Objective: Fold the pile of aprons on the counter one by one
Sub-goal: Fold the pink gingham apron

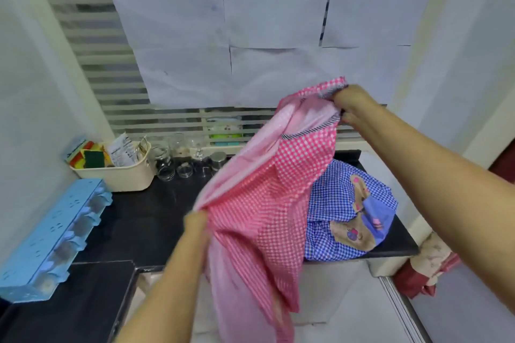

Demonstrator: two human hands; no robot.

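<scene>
Starting well out to the left of the left hand, a pale blue rack (53,234) lies along the black counter (145,217), and beyond it sits a cream basket (119,175) stuffed with sponges and packets. A cluster of glass jars (172,160) stands just to the basket's right, against the slatted window. Now the left hand (196,224): low and near the counter's front edge, fingers curled tight, pinching a bunched edge of the pink checked apron (264,203). From that pinch the cloth runs up and to the right in a slanting line, its paler underside showing on the left and the checks facing the camera. A long tail of it drops below the left hand, down past the counter edge. Up high and further back, the right hand (351,103) grips the apron's top corner, fingers closed over the striped trim, so the apron hangs in the air between the two hands. Under the right forearm, right of the pink cloth, a blue checked apron (342,214) with a brown patch lies crumpled on the counter, the pink one hanging in front of its left side. Further right, below the right arm, a red and cream cloth (426,267) hangs beside the counter's end.
</scene>
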